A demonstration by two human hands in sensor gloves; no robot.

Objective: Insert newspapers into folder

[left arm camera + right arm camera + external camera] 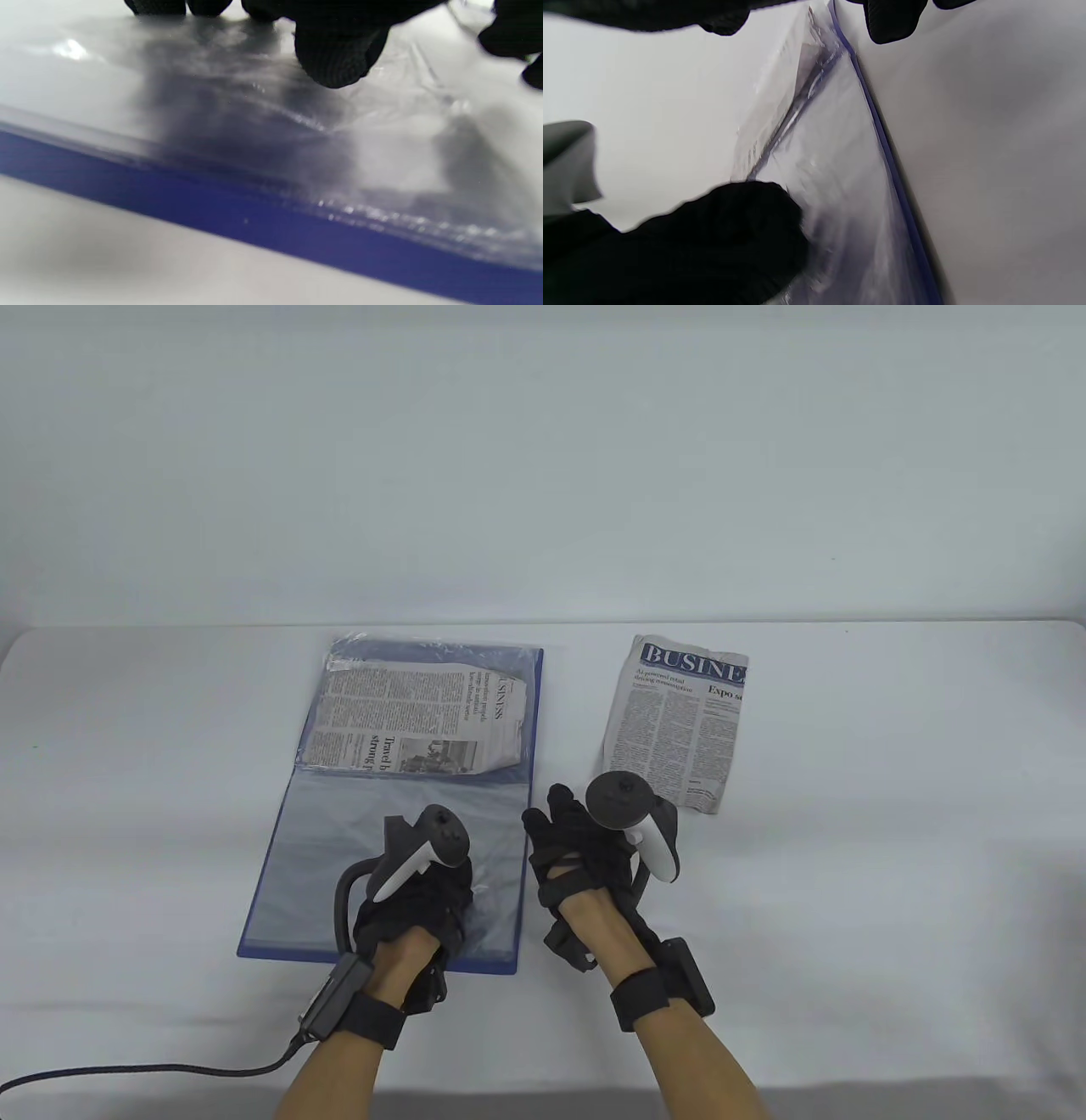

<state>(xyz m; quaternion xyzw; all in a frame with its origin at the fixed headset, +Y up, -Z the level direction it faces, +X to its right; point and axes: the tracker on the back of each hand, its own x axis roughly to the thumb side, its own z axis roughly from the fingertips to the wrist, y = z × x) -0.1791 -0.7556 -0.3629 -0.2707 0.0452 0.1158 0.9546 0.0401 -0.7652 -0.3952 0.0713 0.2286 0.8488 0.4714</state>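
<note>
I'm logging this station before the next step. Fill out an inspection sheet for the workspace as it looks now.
Surface: white table, bare around the items.
Job's things: blue folder lying open with a newspaper under its clear sleeve; second newspaper loose to its right.
Clutter: nothing seen.
Grippers: left hand rests on the folder's sleeve; right hand at the folder's right edge, grip unclear.
Cables: black cable trailing from the left wrist.
Surroundings: plain white wall.

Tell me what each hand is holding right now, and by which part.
The left hand rests on the folder's clear sleeve near its lower right corner. The right hand sits beside the folder's right edge; whether either grips anything cannot be told.
</note>
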